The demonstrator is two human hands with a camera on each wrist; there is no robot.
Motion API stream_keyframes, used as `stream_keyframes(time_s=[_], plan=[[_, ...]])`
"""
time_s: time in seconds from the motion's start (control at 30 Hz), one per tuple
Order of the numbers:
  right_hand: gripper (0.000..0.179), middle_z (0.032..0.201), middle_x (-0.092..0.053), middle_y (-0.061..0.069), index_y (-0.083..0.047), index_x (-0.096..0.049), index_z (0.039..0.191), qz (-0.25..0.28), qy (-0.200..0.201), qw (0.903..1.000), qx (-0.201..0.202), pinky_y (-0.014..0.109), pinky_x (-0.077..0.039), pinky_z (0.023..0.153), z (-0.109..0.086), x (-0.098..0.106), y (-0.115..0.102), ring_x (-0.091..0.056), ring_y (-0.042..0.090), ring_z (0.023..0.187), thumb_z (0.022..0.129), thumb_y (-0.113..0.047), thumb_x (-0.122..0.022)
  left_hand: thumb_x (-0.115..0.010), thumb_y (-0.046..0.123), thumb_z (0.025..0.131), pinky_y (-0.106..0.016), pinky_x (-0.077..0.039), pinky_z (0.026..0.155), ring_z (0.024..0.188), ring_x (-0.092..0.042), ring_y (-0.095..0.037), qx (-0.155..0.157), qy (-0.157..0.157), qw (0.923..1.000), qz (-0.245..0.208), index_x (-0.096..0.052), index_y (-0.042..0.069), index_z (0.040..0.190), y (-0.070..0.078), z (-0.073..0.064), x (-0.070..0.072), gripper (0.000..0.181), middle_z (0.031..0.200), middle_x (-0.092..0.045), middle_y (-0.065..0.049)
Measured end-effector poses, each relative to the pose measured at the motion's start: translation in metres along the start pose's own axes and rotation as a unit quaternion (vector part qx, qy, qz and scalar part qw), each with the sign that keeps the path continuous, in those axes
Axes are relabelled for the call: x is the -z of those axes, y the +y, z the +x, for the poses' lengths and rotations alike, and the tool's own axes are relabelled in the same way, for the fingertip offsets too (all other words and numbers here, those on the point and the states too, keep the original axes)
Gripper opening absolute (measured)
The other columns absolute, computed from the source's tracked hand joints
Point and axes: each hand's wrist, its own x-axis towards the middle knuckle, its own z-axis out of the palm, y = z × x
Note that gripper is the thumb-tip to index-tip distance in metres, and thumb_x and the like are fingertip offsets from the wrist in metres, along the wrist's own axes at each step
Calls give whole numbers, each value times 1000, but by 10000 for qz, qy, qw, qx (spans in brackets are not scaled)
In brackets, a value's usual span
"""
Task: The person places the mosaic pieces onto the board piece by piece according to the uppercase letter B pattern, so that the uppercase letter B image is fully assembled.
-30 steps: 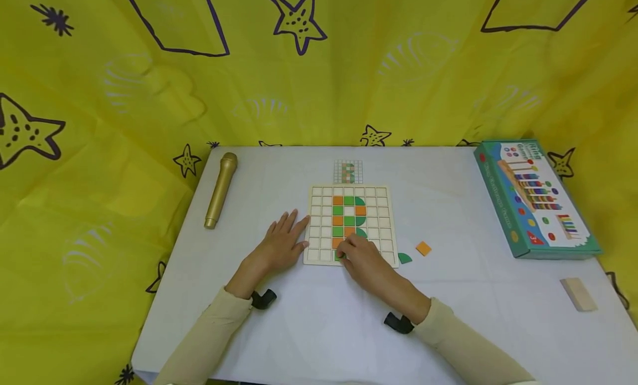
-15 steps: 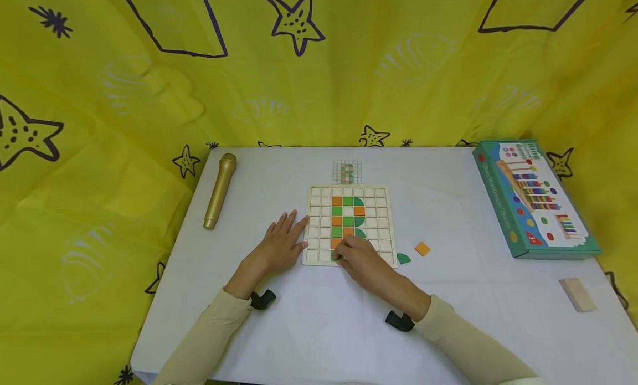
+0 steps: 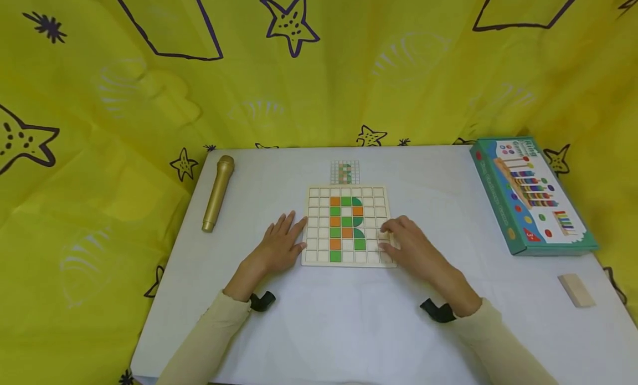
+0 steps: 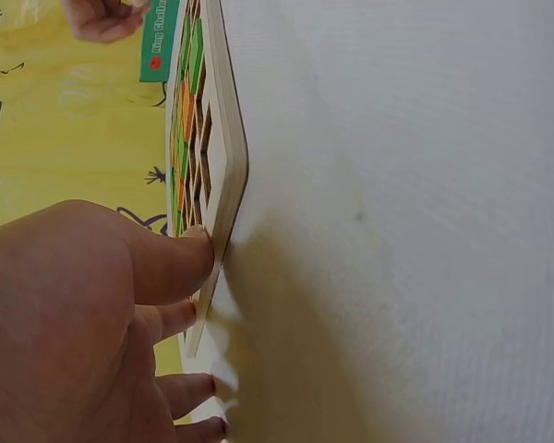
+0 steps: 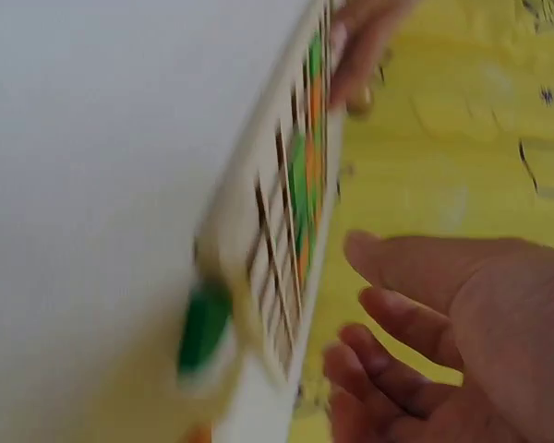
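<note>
A square wooden grid board [image 3: 379, 257] lies on the table, with green and orange tiles [image 3: 346, 232] set in its cells. At its left edge rests my left hand [image 3: 279, 246], fingers spread and straight, the thumb touching the board's rim in the left wrist view. My right hand [image 3: 416, 249] is over the right edge, fingers loosely bent, nothing held between them. In the right wrist view a green quarter-round tile [image 5: 203, 328] lies beside the board's corner; below it, part of an orange tile [image 5: 199, 434] shows. Both are hidden by the right hand in the head view.
A small pattern card [image 3: 345, 172] lies behind the board. On the left lies a gold microphone [image 3: 218, 194]. A green game box [image 3: 533, 196] stands at the right, with a small wooden block [image 3: 576, 290] in front of it.
My right hand has moved right, from the board's lower tiles to its right edge, uncovering the lower green and orange tiles. My left hand has stayed in place.
</note>
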Motion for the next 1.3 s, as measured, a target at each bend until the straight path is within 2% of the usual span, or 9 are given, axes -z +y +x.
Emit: stream_keyframes(time_s=[0.17,0.33,0.5,0.6,0.73,1.0,1.3], plan=[[41,123,-56,26,5,-57,128,8,-13,9981,-620,55,-51,92,-24,32,37,-58,39,108,98,-16,-74,-49,38,112,-67,-12,127,163,-7,-44,-11,10,10000,-8,-24,15,169,2,-1,2,67,176,-10,-21],[47,120,-55,25,6,-56,129,169,-182,9945,-1017,46,-51,83,-39,33,60,-56,34,101,97,-21,-77,-50,37,112,-67,-12,127,163,-6,-45,7,-13,10000,-26,-24,14,169,3,-2,3,67,176,-10,-22],[31,115,-57,21,5,-61,125,206,-36,9956,-913,43,-52,84,-41,24,65,-57,29,97,98,-9,-71,-49,38,112,-67,-12,128,163,-6,-44,13,-10,10000,-13,-23,16,170,2,-2,3,67,176,-9,-21],[30,117,-57,23,6,-61,127,197,62,9961,-856,44,-52,85,-38,20,64,-58,29,97,98,-2,-67,-49,38,112,-67,-12,128,163,-6,-44,19,15,10000,-25,-23,16,170,1,-1,2,67,176,-9,-21],[30,121,-56,24,5,-62,129,201,97,9968,-773,42,-52,84,-33,17,62,-58,28,97,100,-1,-65,-49,37,112,-67,-12,128,163,-6,-45,8,27,10000,-50,-24,15,169,1,-2,2,67,176,-10,-22],[24,119,-56,22,5,-64,127,177,129,9993,-299,46,-53,89,-17,15,59,-58,29,98,103,3,-61,-49,38,111,-66,-11,128,163,-6,-44,11,52,10000,-53,-24,16,170,2,-1,0,67,176,-10,-21],[27,127,-55,23,4,-62,132,362,48,9988,-341,51,-52,96,-4,10,43,-58,33,107,106,-1,-59,-49,36,112,-65,-11,128,163,-7,-44,31,52,10000,-37,-24,15,169,3,-1,1,67,176,-10,-21]])
